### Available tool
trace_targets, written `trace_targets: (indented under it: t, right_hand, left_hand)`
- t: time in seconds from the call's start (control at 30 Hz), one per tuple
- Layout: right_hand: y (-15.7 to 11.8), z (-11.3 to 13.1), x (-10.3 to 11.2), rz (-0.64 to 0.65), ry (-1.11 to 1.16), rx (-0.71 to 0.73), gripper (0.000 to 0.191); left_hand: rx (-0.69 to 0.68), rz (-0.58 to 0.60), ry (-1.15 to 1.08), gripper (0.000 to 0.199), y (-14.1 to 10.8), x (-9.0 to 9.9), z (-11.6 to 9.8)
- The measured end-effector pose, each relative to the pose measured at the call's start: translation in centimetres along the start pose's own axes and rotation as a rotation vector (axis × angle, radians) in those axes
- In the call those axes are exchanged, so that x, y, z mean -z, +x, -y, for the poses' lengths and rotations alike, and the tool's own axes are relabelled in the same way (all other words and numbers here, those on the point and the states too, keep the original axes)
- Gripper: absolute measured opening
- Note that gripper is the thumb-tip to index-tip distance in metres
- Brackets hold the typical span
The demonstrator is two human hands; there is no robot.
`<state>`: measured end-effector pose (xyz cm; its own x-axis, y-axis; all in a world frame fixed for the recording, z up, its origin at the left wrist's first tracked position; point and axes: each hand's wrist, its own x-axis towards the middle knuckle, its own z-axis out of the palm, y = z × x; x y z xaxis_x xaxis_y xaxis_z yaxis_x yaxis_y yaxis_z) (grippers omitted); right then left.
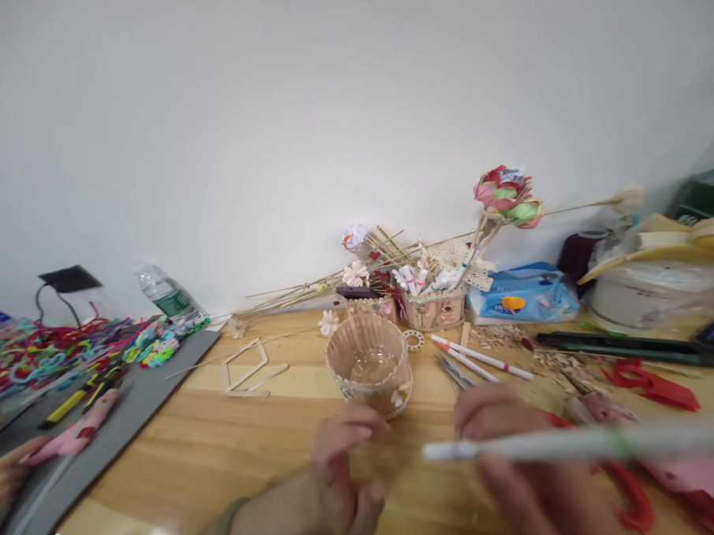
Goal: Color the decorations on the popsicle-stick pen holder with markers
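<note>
My right hand (528, 465) is closed around a long white pen (566, 445), held level over the table. The pen has a green band and is smeared by motion; its narrow end points left. My left hand (349, 469) is a short way left of that end, fingers curled with a gap between thumb and forefinger and nothing visible in them. Just beyond it stands a round wooden-slat basket (363, 342) with a clear-looking bottom and a small flower on its side. Scissors (455, 371) lie partly hidden beyond my right hand.
White pens (479, 357), a red-handled tool (652, 385) and a pink glue gun (698, 481) lie at the right. Decorated baskets (433, 307) and blue wipes (524, 292) stand behind. Craft sticks (248, 367) lie left. Another person's hand (8, 480) holds a pink glue gun (74, 434).
</note>
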<state>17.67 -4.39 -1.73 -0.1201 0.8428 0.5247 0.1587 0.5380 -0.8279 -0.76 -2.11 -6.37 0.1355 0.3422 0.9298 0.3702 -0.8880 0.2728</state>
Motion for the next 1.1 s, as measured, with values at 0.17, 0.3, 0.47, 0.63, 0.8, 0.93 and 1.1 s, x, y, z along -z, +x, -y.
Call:
trace_targets:
  t: [0.17, 0.3, 0.47, 0.63, 0.8, 0.93, 1.1]
  right_hand:
    - [5.0, -0.9, 4.3, -0.431, -0.128, -0.06, 0.011]
    - [7.9, -2.4, 6.8, -0.075, -0.605, -0.05, 0.026]
    - [10.0, -3.1, 8.0, 0.226, -0.976, -0.042, 0.017]
    - [12.4, -0.9, 7.4, 0.316, -1.302, 0.124, 0.01]
    - [15.1, 1.3, 4.9, 0.399, -1.464, 0.286, 0.018]
    - [16.7, 1.3, 3.1, 0.434, -1.526, 0.36, 0.029]
    - [18.5, -0.2, 2.4, 0.549, -1.575, 0.338, 0.021]
  left_hand:
    - [-0.042, 0.002, 0.274, 0.035, 1.5, 0.1, 2.1]
    - [-0.009, 0.1, 0.385, 0.032, 1.7, 0.1, 3.2]
    - [0.088, 0.207, 0.412, 0.022, 1.3, -0.1, 3.3]
    - [0.082, 0.236, 0.448, 0.017, 1.4, -0.2, 2.9]
    - [0.08, 0.257, 0.462, 0.015, 1.4, -0.2, 2.8]
    - [0.053, 0.267, 0.461, 0.016, 1.2, -0.2, 3.0]
    - [0.042, 0.261, 0.459, 0.018, 1.2, -0.1, 3.2]
